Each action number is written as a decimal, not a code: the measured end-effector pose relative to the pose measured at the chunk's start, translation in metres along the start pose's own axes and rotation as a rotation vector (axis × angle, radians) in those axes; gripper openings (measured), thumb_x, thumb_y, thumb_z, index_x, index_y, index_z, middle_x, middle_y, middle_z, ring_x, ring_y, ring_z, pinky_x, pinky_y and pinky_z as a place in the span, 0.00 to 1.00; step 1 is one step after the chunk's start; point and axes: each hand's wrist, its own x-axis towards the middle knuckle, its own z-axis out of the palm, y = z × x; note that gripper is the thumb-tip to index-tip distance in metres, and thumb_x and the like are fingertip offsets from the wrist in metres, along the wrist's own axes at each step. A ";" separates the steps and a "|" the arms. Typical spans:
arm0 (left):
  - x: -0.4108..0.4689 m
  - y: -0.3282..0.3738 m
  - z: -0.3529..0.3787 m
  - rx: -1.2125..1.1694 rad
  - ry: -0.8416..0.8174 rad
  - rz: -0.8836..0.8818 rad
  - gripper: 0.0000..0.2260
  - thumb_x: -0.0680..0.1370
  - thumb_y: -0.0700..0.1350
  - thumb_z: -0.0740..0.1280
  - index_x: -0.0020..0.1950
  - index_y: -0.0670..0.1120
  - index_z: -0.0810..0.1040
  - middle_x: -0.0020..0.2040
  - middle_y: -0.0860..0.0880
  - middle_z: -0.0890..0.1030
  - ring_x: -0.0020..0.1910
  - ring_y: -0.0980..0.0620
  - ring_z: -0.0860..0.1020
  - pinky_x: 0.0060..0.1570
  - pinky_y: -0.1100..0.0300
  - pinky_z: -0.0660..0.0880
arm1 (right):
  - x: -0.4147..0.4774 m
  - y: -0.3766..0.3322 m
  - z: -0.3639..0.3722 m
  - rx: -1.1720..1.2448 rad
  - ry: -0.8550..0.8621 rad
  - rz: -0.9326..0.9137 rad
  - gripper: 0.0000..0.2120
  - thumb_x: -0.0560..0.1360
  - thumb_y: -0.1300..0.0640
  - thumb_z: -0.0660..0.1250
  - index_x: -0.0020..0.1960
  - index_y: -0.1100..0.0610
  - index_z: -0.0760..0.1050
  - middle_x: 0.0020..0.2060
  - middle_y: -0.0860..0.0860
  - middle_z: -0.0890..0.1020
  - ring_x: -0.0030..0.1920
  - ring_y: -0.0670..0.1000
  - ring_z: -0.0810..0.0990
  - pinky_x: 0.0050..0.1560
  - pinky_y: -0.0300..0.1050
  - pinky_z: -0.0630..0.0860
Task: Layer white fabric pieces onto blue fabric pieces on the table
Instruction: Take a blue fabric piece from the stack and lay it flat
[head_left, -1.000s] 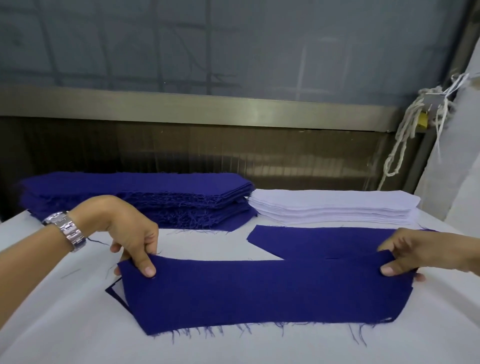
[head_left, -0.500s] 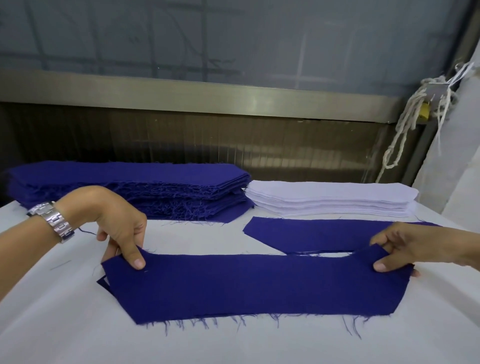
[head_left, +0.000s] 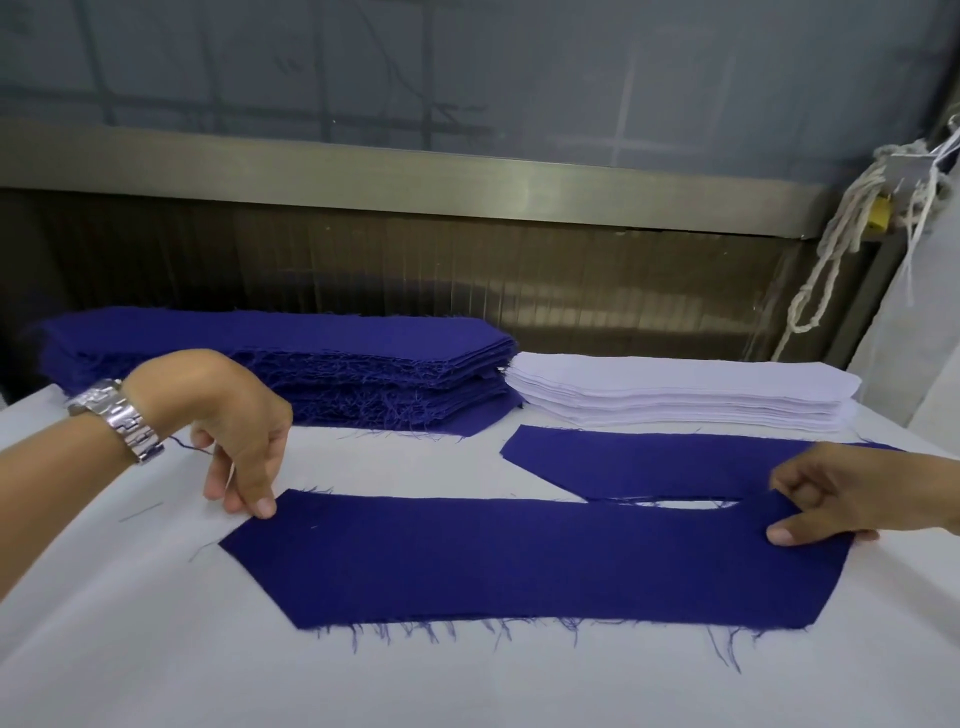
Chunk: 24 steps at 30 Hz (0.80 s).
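Blue piece (head_left: 519, 561) lies flat on the white surface (head_left: 156, 649), stretched between the two hands, frayed edge toward the person.

Left hand (head_left: 244, 447), watch (head_left: 117, 415) on the wrist: fingers curled downward, thumb tip on the piece's far corner. Corner lies flat. Cannot tell whether any finger is under the cloth, so a pinch or a mere press is not clear.

Right hand (head_left: 841, 504): thumb on top of the other end, fingertips showing past the edge below it. A pinch, with that end slightly lifted.

Likely reason for the two-end hold: tension along the length keeps the limp cloth from wrinkling while it is set straight.

Second blue piece (head_left: 649, 462) lies just beyond the right hand, flat. Its near edge meets the first piece's far edge, with a thin sliver of surface showing between them by the right thumb. Neither piece carries white yet.

White stack (head_left: 675, 389) sits further beyond the right hand, past the second piece. Blue stack (head_left: 337, 358) sits beyond the left hand, touching or nearly touching the white one. Both supplies are probably within easy reach.

Judgement: laying-out step. Next need is a white piece from the stack, squared to the blue outline.
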 end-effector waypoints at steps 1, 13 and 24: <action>-0.001 0.001 0.000 0.004 0.008 -0.013 0.06 0.74 0.54 0.74 0.42 0.55 0.82 0.39 0.59 0.85 0.39 0.64 0.82 0.30 0.68 0.63 | -0.001 0.000 0.000 -0.007 0.004 0.029 0.25 0.60 0.33 0.81 0.36 0.52 0.75 0.26 0.49 0.71 0.28 0.47 0.68 0.27 0.37 0.67; -0.015 0.023 0.002 0.059 0.165 -0.011 0.15 0.70 0.57 0.77 0.51 0.54 0.79 0.45 0.57 0.81 0.43 0.60 0.79 0.63 0.55 0.75 | -0.023 -0.027 -0.006 0.031 0.085 0.063 0.29 0.50 0.26 0.75 0.41 0.45 0.85 0.37 0.48 0.85 0.32 0.42 0.79 0.34 0.32 0.73; -0.012 0.046 0.012 0.148 0.231 -0.025 0.23 0.67 0.60 0.78 0.57 0.55 0.76 0.53 0.56 0.78 0.53 0.56 0.77 0.47 0.65 0.73 | -0.024 -0.040 0.010 -0.068 0.182 0.098 0.13 0.66 0.47 0.81 0.44 0.51 0.83 0.34 0.45 0.82 0.34 0.42 0.78 0.38 0.34 0.73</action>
